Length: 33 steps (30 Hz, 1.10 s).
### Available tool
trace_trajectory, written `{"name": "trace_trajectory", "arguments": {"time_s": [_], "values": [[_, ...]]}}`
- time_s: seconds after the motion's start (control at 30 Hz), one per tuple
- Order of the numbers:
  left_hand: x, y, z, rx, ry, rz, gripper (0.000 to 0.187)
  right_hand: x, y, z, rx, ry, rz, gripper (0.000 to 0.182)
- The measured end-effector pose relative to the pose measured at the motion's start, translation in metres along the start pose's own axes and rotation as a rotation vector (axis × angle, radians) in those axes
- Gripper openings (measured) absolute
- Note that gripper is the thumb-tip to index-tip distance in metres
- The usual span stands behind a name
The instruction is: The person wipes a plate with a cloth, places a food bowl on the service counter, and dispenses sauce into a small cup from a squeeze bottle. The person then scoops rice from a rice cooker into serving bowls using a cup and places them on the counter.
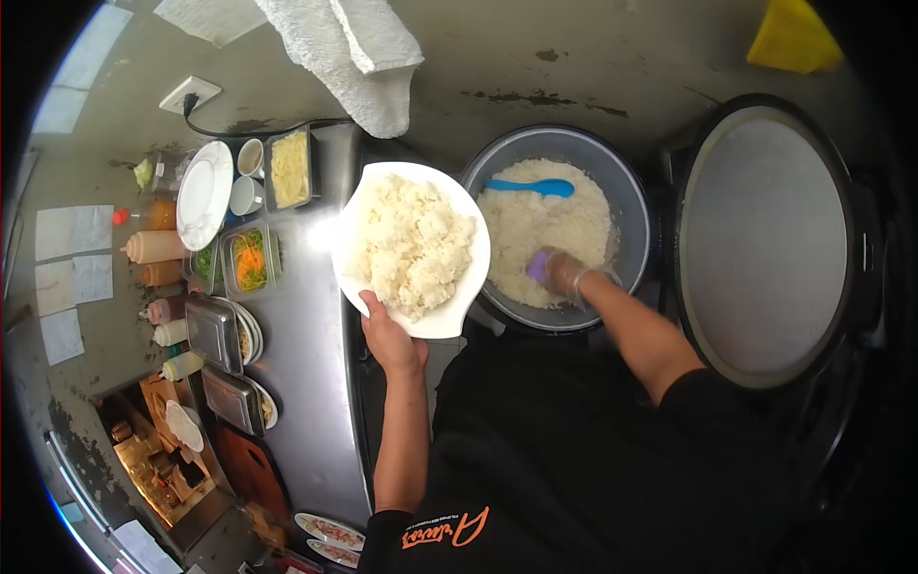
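My left hand [392, 340] grips the edge of a white plate [470, 311], thumb over its rim. A large mound of cooked white rice [413, 244] covers most of the plate. My right hand [570, 273], in a clear plastic glove, reaches into a deep round rice pot [634, 225]. Its fingers are wrapped round a purple scoop [539, 266], which meets the rice [521, 225] in the pot and is partly hidden. A blue rice paddle [540, 187] lies on that rice on the wall side.
The pot's round lid [763, 247] stands open at right. A steel counter [320, 383] at left bears a white plate [205, 196], a tub of carrot shreds and greens [251, 260], sauce bottles [158, 247] and lidded containers [214, 333]. A white towel [368, 57] hangs near the pot.
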<state>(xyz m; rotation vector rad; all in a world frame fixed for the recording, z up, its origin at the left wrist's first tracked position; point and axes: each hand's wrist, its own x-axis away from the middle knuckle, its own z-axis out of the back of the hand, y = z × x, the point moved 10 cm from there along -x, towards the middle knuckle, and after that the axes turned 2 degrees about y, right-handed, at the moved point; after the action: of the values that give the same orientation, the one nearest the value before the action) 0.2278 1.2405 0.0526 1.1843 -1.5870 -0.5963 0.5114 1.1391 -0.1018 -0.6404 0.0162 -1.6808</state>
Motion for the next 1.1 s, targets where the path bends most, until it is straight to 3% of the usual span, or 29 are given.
{"name": "trace_trajectory", "arguments": {"time_s": [0.1, 0.17, 0.23, 0.27, 0.37, 0.4, 0.5, 0.57, 0.6, 0.63, 0.7, 0.8, 0.9, 1.0, 1.1], "values": [[0.001, 0.0, 0.005, -0.008, 0.01, -0.02, 0.054, -0.021, 0.028, 0.002, -0.249, -0.009, -0.011, 0.032], [0.002, 0.004, 0.003, -0.047, -0.005, 0.014, 0.054, -0.038, 0.06, 0.01, -0.246, -0.048, -0.246, 0.032], [0.001, 0.005, 0.006, -0.048, 0.001, -0.027, 0.055, -0.045, 0.039, -0.041, 0.254, 0.022, 0.018, 0.032], [-0.001, 0.007, 0.005, -0.044, 0.001, -0.053, 0.055, -0.032, 0.025, -0.045, 0.224, 0.027, 0.095, 0.032], [-0.001, 0.008, 0.004, -0.041, -0.001, -0.048, 0.055, -0.014, 0.037, -0.007, -0.466, -0.111, 0.021, 0.032], [0.002, 0.005, 0.007, -0.047, -0.007, -0.032, 0.055, -0.005, 0.057, -0.016, -0.774, -0.227, -0.349, 0.031], [0.0, 0.006, 0.005, -0.055, -0.025, -0.024, 0.055, -0.033, 0.088, -0.133, 0.34, -0.44, 0.179, 0.035], [-0.002, 0.007, 0.004, -0.048, -0.004, -0.035, 0.055, -0.018, -0.001, -0.088, 0.143, -0.323, 0.278, 0.022], [-0.002, 0.008, 0.006, -0.062, 0.011, -0.062, 0.054, -0.012, 0.017, -0.083, -0.168, -0.193, 0.243, 0.016], [0.0, 0.008, 0.011, -0.086, 0.024, -0.083, 0.054, 0.003, 0.011, -0.084, -0.344, -0.334, 0.103, 0.013], [-0.008, 0.008, 0.006, -0.084, 0.012, -0.125, 0.053, 0.025, -0.011, -0.022, -0.649, -0.582, -0.169, 0.011], [-0.012, 0.005, 0.01, -0.123, -0.004, -0.124, 0.051, 0.036, -0.025, 0.01, -1.207, -0.563, -0.137, 0.015], [-0.018, -0.001, 0.011, -0.201, 0.011, -0.13, 0.048, 0.04, -0.026, 0.076, -1.2, -0.442, 0.023, 0.021], [-0.02, -0.017, 0.004, -0.256, -0.027, -0.09, 0.044, 0.051, -0.059, 0.185, -1.016, 0.046, 0.276, 0.03], [-0.013, -0.037, -0.029, -0.089, -0.104, 0.005, 0.046, 0.075, -0.126, 0.236, -0.661, 0.57, 0.254, 0.027]]}}
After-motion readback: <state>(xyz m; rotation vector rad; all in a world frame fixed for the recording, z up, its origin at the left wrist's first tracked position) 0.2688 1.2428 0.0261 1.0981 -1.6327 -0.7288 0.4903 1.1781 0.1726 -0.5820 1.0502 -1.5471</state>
